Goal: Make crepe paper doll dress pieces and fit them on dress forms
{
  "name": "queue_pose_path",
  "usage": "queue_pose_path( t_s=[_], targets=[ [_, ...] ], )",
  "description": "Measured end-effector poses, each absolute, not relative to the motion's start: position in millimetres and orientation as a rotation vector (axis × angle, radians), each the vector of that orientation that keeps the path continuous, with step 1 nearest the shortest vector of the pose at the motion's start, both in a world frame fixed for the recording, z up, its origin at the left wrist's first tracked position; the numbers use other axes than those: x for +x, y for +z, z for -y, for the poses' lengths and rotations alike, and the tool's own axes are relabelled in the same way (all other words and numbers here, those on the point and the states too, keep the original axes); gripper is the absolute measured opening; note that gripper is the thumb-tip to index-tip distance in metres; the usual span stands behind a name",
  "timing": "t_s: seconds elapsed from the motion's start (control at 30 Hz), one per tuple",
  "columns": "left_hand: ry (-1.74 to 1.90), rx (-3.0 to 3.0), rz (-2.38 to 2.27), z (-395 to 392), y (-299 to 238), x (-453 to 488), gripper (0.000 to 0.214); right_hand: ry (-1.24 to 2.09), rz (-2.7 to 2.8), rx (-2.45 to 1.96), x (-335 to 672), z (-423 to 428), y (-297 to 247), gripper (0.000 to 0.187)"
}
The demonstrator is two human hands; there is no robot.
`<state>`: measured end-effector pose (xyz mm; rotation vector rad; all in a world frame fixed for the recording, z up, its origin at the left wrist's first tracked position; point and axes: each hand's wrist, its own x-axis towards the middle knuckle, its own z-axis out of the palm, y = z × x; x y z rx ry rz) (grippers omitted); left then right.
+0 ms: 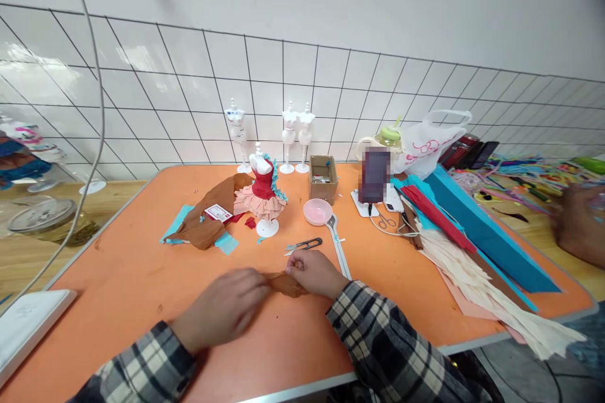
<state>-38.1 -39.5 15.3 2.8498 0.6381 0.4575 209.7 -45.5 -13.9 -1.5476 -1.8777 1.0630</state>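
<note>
A small piece of brown crepe paper [288,286] lies low over the orange table, stretched between my two hands. My right hand [316,271] pinches its right part between thumb and fingers. My left hand [227,305], a little blurred, is closed on its left end. Just beyond my right hand lie black-handled thread snips [305,244]. Farther back stands a miniature dress form [263,179] wearing a red bodice with blue ruffles and a peach ruffled skirt. A larger sheet of brown crepe paper [210,217] is to its left, with blue scraps around it.
A pink bowl [317,211], a grey spoon-like tool [337,245] and a cardboard box [323,177] stand right of centre. Bare dress forms [289,132] line the wall. Phone, scissors [386,221] and layered crepe strips [472,264] fill the right side. Another person's hand [579,223] shows far right.
</note>
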Motion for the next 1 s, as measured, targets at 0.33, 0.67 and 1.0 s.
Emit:
queue_pose_path(
  t_s=[0.33,0.67,1.0],
  targets=[
    [0.537,2.518,-1.033,60,-3,-20,0.023,1.2,1.353,-1.382,229,32,8,0.023],
    [0.38,2.639,-0.956,56,9,-14,0.022,1.726,1.269,-1.024,194,18,19,0.036],
    [0.907,2.225,-1.302,46,7,-23,0.035,1.545,1.424,-1.17,181,28,-8,0.047]
  ],
)
